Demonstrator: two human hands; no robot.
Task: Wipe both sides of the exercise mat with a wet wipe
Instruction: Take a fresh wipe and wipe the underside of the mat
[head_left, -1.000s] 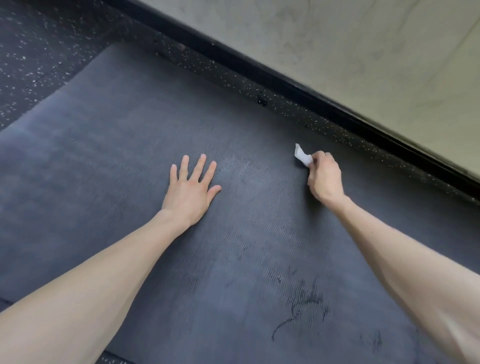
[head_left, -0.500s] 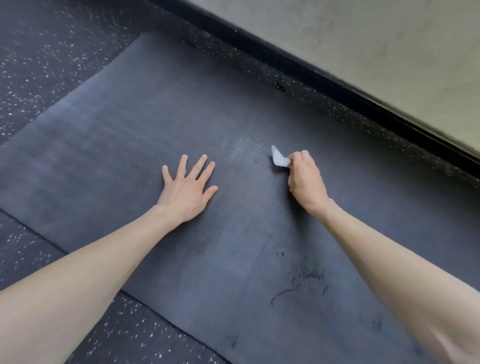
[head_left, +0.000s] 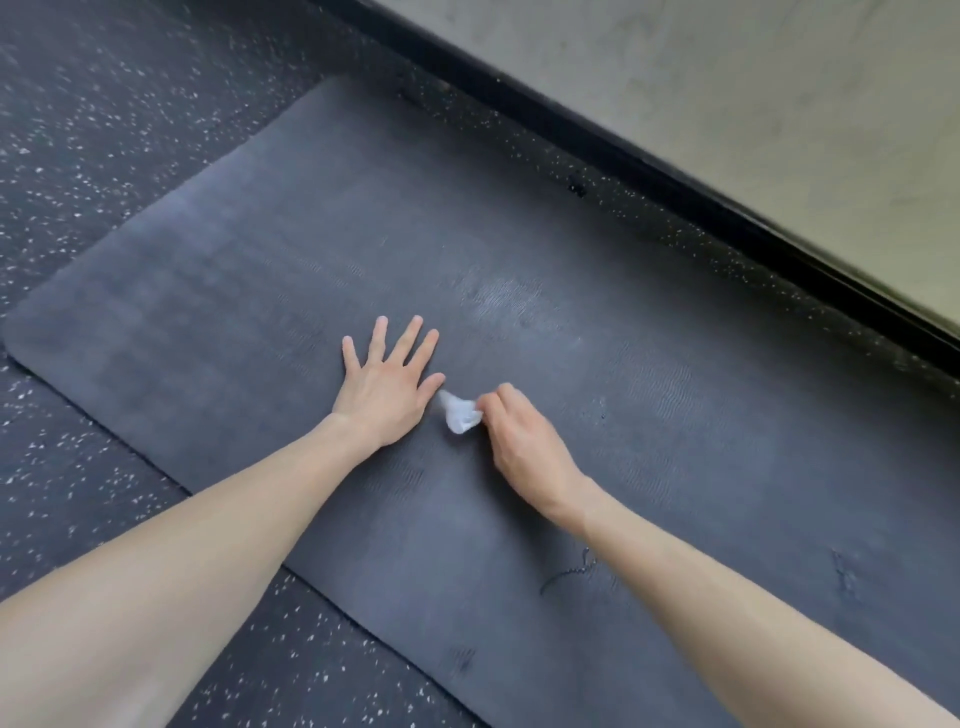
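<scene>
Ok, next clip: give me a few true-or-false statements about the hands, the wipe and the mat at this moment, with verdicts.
1. The left hand lies flat on the mat, fingers spread. True.
2. The right hand pinches the wet wipe. True.
3. The wet wipe is at the mat's wall-side edge. False: it is mid-mat, close to the left thumb.
4. The mat is rolled up. False: it lies unrolled on the speckled floor.
5. Dark scuff marks show on the mat by the right forearm. True.
</scene>
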